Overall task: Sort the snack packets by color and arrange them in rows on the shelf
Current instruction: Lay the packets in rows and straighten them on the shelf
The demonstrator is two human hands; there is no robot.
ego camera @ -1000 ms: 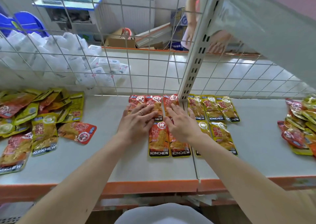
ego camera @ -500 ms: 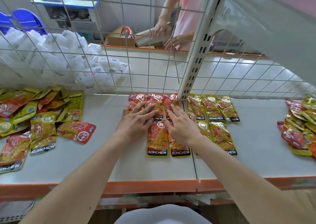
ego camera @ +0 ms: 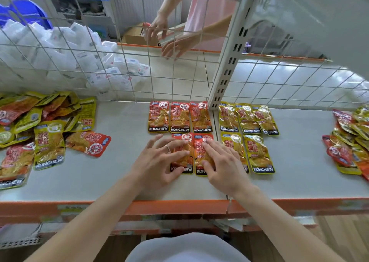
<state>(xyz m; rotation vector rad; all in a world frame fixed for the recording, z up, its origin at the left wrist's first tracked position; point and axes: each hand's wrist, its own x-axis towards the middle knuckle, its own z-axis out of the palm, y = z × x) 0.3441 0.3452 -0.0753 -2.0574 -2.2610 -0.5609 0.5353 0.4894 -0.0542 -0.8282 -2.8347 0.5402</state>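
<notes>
Both hands have drawn back toward the front edge. A second ago the left hand [ego camera: 157, 162] and right hand [ego camera: 225, 166] lay stretched over the back row of red packets [ego camera: 179, 116], fingertips on it; now that row of three lies fully uncovered, and the fingers rest spread on the front pair of red packets [ego camera: 199, 154] instead. At the back, the other person's hands [ego camera: 175, 46] (only one was seen at first) have come into view, reaching lower and further forward.

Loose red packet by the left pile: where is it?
Head view, left side of the shelf: the loose red packet lies tilted beside a yellow packet, well left of the left hand.
</notes>
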